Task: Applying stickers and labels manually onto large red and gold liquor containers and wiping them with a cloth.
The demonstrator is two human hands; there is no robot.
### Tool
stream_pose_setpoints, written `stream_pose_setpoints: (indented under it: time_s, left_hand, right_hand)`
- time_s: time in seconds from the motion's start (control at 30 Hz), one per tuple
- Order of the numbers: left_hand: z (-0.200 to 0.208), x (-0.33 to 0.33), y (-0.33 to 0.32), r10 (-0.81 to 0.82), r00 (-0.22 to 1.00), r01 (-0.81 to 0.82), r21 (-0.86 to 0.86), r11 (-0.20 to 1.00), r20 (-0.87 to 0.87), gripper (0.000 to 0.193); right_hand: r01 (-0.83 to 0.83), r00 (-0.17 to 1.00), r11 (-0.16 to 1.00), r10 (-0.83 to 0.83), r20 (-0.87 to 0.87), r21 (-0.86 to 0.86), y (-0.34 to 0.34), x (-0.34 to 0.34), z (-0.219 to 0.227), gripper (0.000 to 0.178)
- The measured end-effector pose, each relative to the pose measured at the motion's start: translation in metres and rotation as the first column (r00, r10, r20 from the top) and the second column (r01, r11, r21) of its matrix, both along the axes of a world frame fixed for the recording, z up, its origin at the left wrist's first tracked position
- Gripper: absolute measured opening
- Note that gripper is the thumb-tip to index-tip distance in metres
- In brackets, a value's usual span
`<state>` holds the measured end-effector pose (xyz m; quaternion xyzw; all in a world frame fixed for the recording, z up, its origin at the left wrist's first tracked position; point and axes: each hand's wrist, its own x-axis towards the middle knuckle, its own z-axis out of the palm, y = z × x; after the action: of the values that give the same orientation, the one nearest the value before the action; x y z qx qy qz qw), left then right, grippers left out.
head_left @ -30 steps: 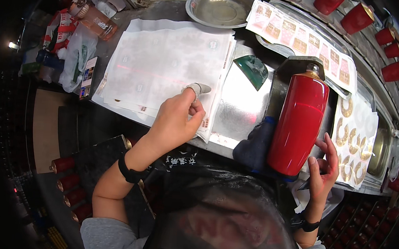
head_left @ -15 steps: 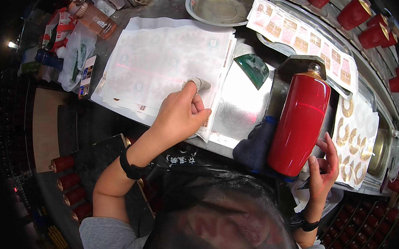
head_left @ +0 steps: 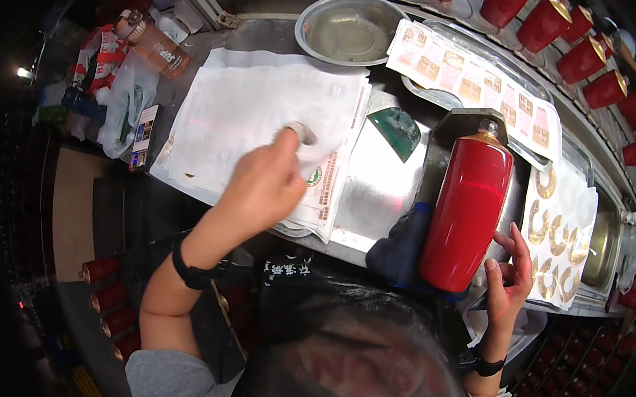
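My left hand (head_left: 267, 180) is closed on the near right part of the top white sheet (head_left: 244, 97), its fingers pinched together. A pale grey covering, perhaps a finger sleeve, shows at the forefinger's tip. Below the lifted edge a printed sheet (head_left: 324, 188) with a green-and-red round mark shows. My right hand (head_left: 513, 275) has its fingers apart and curved beside the lower right side of a glossy red bottle (head_left: 468, 209) with a gold neck; whether a fingertip touches it I cannot tell. The bottle lies in a metal holder (head_left: 478, 117), next to a dark blue cloth pad (head_left: 397, 248).
A green scraper (head_left: 396, 130) lies on the metal worktop. Behind are a round metal basin (head_left: 311, 39) and a tray with printed decal strips (head_left: 482, 70). Gold C-shaped decals (head_left: 555, 230) lie at right. Left stand a bottle (head_left: 155, 45) and a phone (head_left: 143, 138).
My left hand has moved left and nearer to me, drawing the top sheet's edge back and baring print beneath. My right hand stays beside the red bottle. The whole view has shifted slightly.
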<state>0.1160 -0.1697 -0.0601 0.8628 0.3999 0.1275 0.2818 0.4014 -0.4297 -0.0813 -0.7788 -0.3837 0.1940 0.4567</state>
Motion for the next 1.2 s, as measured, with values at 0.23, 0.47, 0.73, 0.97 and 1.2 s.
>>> stream_pose_setpoints:
  time_s: [0.23,0.47,0.73,0.97,1.2]
  left_hand:
    - [0.032,-0.038,0.033,0.143,0.990,-0.130,0.315,0.940,-0.018,0.030]
    - [0.051,-0.048,0.056,0.254,0.966,-0.252,0.448,0.858,0.058,0.022]
    - [0.035,-0.128,0.133,0.568,0.822,-0.450,0.572,0.685,-0.034,0.026]
    - [-0.016,-0.154,0.109,0.580,0.799,-0.394,0.587,0.707,-0.162,0.052]
    - [-0.024,-0.073,0.058,0.379,0.877,-0.319,0.231,0.919,-0.296,0.045]
  right_hand:
    - [-0.002,1.000,1.000,0.002,-0.026,0.005,0.002,0.000,0.003,0.065]
    - [-0.002,0.999,1.000,0.003,-0.043,0.003,0.002,0.000,0.004,0.063]
    - [0.015,1.000,0.999,-0.015,-0.008,0.032,-0.002,0.000,0.003,0.061]
    - [0.006,1.000,0.999,-0.005,-0.017,0.042,0.002,0.002,0.000,0.060]
    - [-0.005,1.000,0.999,0.004,0.024,0.045,0.001,0.006,0.001,0.058]
